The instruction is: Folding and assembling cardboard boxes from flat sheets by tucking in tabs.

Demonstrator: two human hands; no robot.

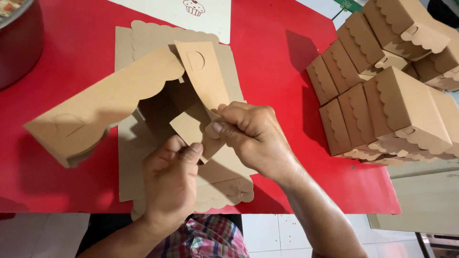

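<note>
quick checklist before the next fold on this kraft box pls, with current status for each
1. Both hands on the work: left hand and right hand pinch the inner flaps of the half-folded box - ok.
2. Slotted tab free and uncreased - ok, it stands up clear of the fingers.
3. Scalloped lid panel open, out of the way - ok.
4. Bottom flaps locked together - cannot tell, hidden behind the hands.
5. Flat blanks lie beneath the box on the red table - ok.
6. Room beside the finished boxes - ok, bare red surface to their left.
</note>
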